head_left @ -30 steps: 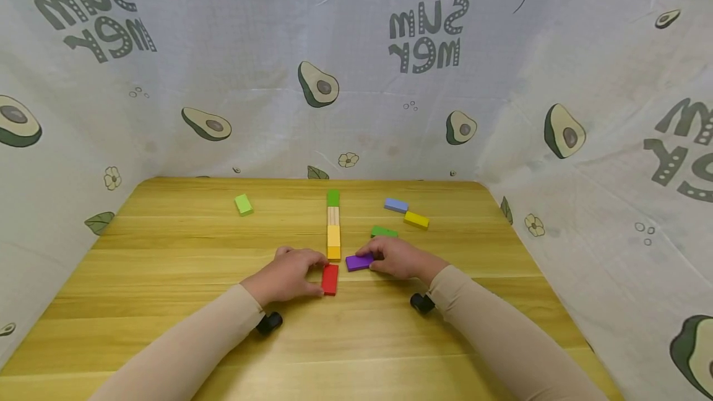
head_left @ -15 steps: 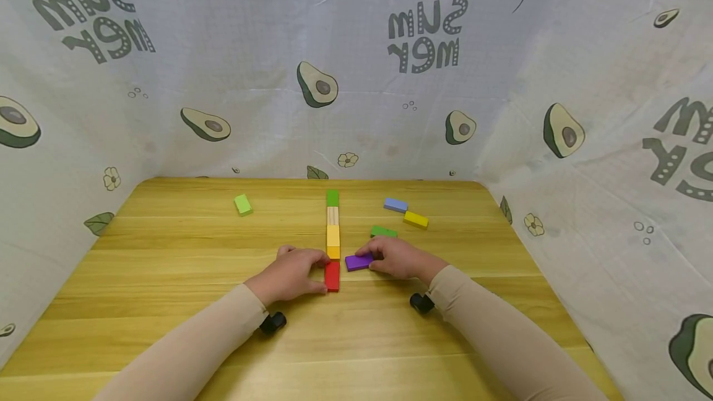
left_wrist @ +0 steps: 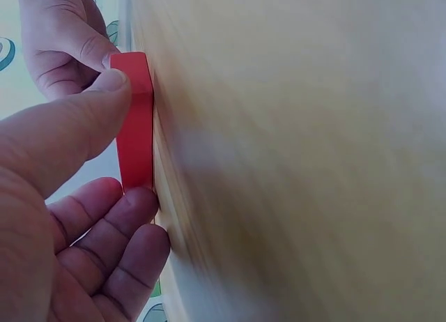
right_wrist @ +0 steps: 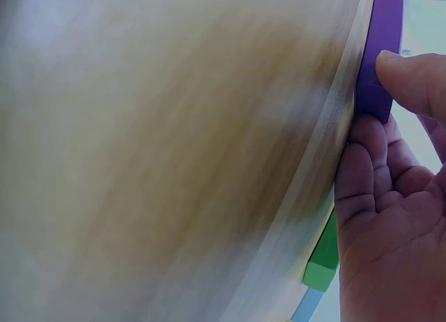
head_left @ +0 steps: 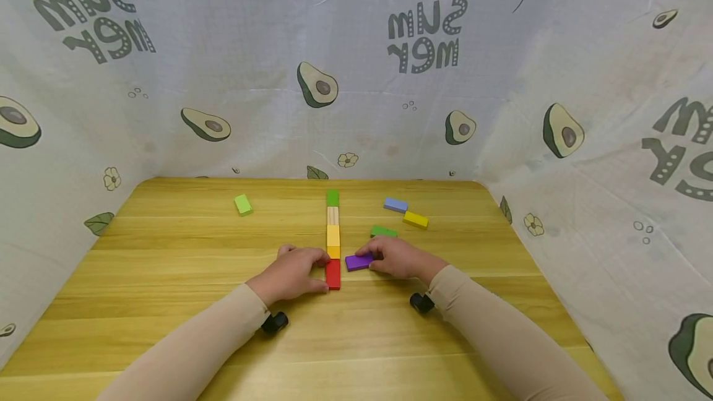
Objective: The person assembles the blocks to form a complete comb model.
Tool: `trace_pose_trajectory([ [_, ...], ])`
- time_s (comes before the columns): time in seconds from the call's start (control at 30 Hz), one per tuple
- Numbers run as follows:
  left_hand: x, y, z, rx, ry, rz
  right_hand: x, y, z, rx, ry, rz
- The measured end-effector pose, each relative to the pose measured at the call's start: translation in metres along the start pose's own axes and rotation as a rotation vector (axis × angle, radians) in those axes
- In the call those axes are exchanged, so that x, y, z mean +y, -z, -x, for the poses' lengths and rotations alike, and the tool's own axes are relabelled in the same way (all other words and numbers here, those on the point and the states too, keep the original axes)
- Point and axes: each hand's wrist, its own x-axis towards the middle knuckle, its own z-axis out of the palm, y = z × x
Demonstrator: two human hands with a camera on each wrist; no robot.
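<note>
A red block [head_left: 333, 275] lies flat at the near end of a straight row of blocks, against the orange block [head_left: 333, 252]. My left hand [head_left: 292, 273] pinches it by its ends between thumb and fingers, as the left wrist view also shows with the red block [left_wrist: 136, 127]. To the right of the row a purple block [head_left: 358, 262] lies on the table, apart from the row. My right hand [head_left: 400, 257] grips its right end; in the right wrist view my thumb presses the side of the purple block [right_wrist: 376, 78].
Farther up the row are a pale yellow block [head_left: 333, 235], a plain wood block [head_left: 333, 215] and a green block [head_left: 332, 197]. Loose on the table lie a light green block [head_left: 242, 205], a blue block [head_left: 395, 205], a yellow block [head_left: 416, 219] and another green block [head_left: 384, 231].
The left hand has slid the red block slightly right and away from me, straightening it and closing the gap to the orange block. My right hand and the purple block stay put.
</note>
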Motion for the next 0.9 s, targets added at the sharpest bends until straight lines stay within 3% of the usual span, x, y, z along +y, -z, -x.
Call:
trace_pose_trajectory([
  [0.9,-0.0004,-0.0034,-0.0035,0.014,0.013,0.002,-0.0024,0.0000,0.0020,0.006,-0.005,0.006],
])
